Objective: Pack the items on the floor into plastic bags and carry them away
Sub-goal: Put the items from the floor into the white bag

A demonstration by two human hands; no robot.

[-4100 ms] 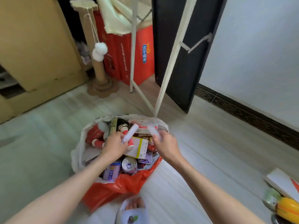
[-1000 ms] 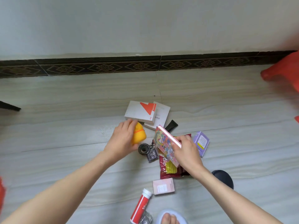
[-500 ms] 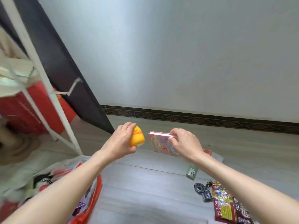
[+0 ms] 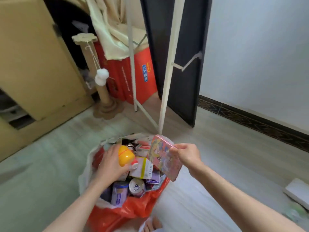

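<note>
An orange-red plastic bag (image 4: 127,213) with a white inner bag stands open on the floor, packed with cans, boxes and tubes. My left hand (image 4: 110,162) is over the bag's mouth and grips a yellow egg-shaped toy (image 4: 125,155). My right hand (image 4: 187,154) holds a pink illustrated box (image 4: 163,156) by its upper edge, tilted over the bag's right rim. Inside the bag I see a silver can (image 4: 136,187) and a white box with a yellow stripe (image 4: 142,167).
A white rack leg (image 4: 165,91) stands just behind the bag, beside a black door panel (image 4: 182,61). A cardboard cat scratching post (image 4: 103,91) and red boxes (image 4: 133,77) stand at the back. A white box (image 4: 297,191) lies on the floor at the right. My foot (image 4: 152,224) shows at the bottom edge.
I have turned left from the items by the wall to the bag. Both hands have come down over it, carrying the yellow toy and the pink box.
</note>
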